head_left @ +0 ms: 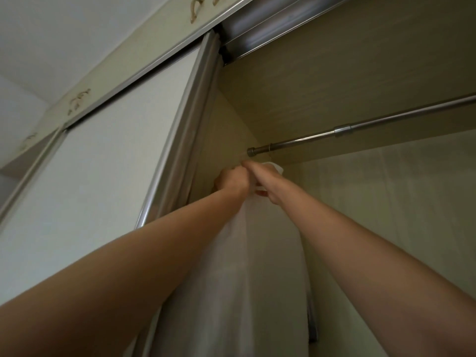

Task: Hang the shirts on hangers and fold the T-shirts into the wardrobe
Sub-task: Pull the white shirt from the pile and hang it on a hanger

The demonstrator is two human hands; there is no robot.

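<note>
A white shirt (242, 274) hangs down inside the open wardrobe, just under the left end of the metal clothes rail (342, 130). Both of my arms reach up to its top. My left hand (230, 181) grips the shirt's upper part near the collar, fingers curled. My right hand (262, 181) holds the collar area (274, 167) right beside it, a little below the rail's end cap. The hanger itself is hidden by my hands and the cloth.
The sliding wardrobe door (116, 150) with its metal frame (177, 140) stands close on the left. The door track (265, 24) runs overhead. The wardrobe's beige back wall (386, 202) lies to the right, with bare rail along it.
</note>
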